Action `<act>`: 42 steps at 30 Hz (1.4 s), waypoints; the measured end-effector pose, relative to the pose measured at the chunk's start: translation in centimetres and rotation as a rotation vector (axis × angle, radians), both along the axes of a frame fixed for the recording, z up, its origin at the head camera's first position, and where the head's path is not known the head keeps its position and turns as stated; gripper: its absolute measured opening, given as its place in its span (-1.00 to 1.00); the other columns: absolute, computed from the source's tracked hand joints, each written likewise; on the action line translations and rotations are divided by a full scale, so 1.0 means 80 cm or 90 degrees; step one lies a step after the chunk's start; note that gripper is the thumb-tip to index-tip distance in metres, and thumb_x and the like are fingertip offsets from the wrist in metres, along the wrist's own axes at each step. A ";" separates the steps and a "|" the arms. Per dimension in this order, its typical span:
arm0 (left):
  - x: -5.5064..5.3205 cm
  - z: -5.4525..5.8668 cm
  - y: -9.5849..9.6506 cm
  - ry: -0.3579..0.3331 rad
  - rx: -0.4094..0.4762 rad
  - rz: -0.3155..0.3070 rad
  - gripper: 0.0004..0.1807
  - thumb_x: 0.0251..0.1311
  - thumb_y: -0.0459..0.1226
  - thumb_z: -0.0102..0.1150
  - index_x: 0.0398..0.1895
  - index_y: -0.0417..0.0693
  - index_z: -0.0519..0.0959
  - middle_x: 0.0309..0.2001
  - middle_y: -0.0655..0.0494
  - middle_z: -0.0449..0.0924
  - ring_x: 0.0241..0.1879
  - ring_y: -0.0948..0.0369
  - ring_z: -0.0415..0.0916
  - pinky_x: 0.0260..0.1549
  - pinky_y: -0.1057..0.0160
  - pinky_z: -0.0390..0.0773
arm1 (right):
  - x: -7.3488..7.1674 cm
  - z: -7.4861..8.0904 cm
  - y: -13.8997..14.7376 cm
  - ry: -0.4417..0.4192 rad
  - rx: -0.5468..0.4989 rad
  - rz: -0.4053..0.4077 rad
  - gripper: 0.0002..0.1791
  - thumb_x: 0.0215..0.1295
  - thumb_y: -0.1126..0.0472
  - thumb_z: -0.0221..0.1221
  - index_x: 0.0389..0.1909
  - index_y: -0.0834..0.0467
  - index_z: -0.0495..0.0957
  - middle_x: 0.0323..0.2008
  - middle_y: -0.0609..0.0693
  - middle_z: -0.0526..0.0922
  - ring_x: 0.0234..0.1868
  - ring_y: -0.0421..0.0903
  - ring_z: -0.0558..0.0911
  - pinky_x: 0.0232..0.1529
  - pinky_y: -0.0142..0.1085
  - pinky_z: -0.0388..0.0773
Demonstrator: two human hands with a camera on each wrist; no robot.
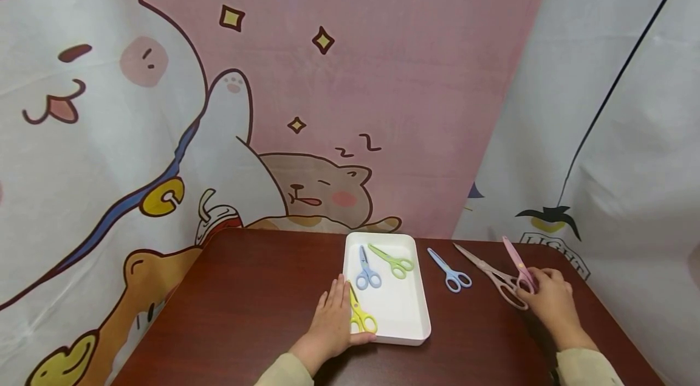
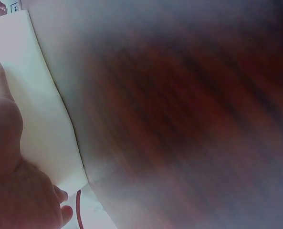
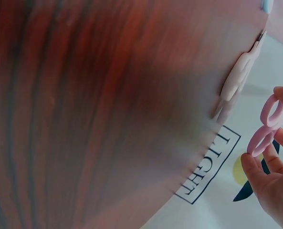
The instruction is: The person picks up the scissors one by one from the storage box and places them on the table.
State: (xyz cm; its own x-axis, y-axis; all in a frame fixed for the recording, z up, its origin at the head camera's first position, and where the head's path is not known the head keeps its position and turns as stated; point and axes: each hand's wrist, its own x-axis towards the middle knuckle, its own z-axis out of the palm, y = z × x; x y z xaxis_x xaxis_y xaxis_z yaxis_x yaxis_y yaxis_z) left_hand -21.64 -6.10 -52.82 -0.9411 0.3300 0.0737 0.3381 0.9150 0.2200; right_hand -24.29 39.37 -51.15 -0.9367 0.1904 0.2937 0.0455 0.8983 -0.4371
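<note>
My left hand [image 1: 330, 320] lies with straight fingers along the left side of a white tray [image 1: 401, 319], its thumb at the near rim. Inside the tray are blue scissors [image 1: 367, 273], green scissors [image 1: 395, 261] and, beside that hand and partly covered by it, yellow scissors [image 1: 361, 316]. My right hand [image 1: 552, 301] pinches pink scissors [image 1: 518, 261] by the handle loops, blades pointing away; the right wrist view shows the loops [image 3: 264, 136] between thumb and fingers. Larger pale pink scissors [image 1: 494, 276] lie on the table just left of the right hand.
Another pair of blue scissors [image 1: 449, 272] lies on the dark reddish-brown table [image 1: 246, 301], between the tray and the pale pink scissors. A cartoon-printed cloth [image 1: 415, 100] hangs behind the table's far edge.
</note>
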 end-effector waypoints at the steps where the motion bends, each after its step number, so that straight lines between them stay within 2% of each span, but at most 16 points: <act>1: 0.000 0.000 0.000 -0.002 -0.001 0.001 0.41 -0.29 0.59 -0.09 0.44 -0.30 -0.01 0.48 -0.24 -0.13 0.46 -0.07 -0.08 0.33 -0.09 0.09 | 0.000 0.000 0.003 -0.008 0.003 -0.003 -0.34 0.01 0.15 0.31 0.09 0.44 0.37 0.04 0.51 0.24 -0.09 0.50 0.27 -0.16 0.29 0.27; 7: -0.001 -0.001 0.001 -0.006 -0.012 0.001 0.41 -0.30 0.60 -0.13 0.46 -0.28 -0.03 0.49 -0.22 -0.17 0.47 -0.05 -0.11 0.34 -0.07 0.08 | 0.000 0.001 0.018 -0.055 0.018 -0.021 -0.33 0.02 0.14 0.28 0.09 0.46 0.33 0.02 0.54 0.21 -0.09 0.51 0.23 -0.15 0.31 0.26; 20: 0.001 0.000 0.001 -0.008 -0.007 0.007 0.39 -0.28 0.59 -0.12 0.45 -0.28 -0.02 0.49 -0.22 -0.15 0.46 -0.05 -0.08 0.34 -0.07 0.10 | -0.002 0.002 0.043 -0.104 0.042 -0.038 -0.29 -0.05 0.15 0.31 0.05 0.50 0.32 -0.03 0.57 0.17 -0.13 0.56 0.20 -0.22 0.30 0.26; 29: 0.001 0.000 0.000 -0.001 0.012 0.002 0.39 -0.27 0.57 -0.05 0.44 -0.31 0.00 0.48 -0.24 -0.12 0.46 -0.07 -0.07 0.33 -0.10 0.10 | -0.001 0.004 0.058 -0.105 0.110 -0.015 -0.36 -0.11 0.25 0.36 -0.02 0.51 0.36 -0.11 0.53 0.18 -0.19 0.54 0.19 -0.34 0.29 0.32; 36: -0.001 -0.005 0.000 0.005 0.003 0.004 0.41 -0.29 0.60 -0.12 0.45 -0.29 -0.02 0.49 -0.23 -0.15 0.46 -0.06 -0.10 0.34 -0.08 0.09 | 0.000 0.007 0.058 -0.134 0.121 -0.014 -0.41 -0.14 0.28 0.38 -0.09 0.50 0.40 -0.12 0.53 0.19 -0.16 0.56 0.18 -0.34 0.31 0.36; 42: -0.001 -0.004 0.000 0.008 0.002 0.002 0.40 -0.28 0.59 -0.11 0.44 -0.31 -0.01 0.48 -0.23 -0.13 0.46 -0.07 -0.07 0.33 -0.09 0.11 | -0.004 -0.002 0.063 -0.166 0.111 -0.012 -0.40 -0.10 0.26 0.35 -0.05 0.50 0.39 -0.08 0.54 0.17 -0.14 0.60 0.17 -0.33 0.31 0.38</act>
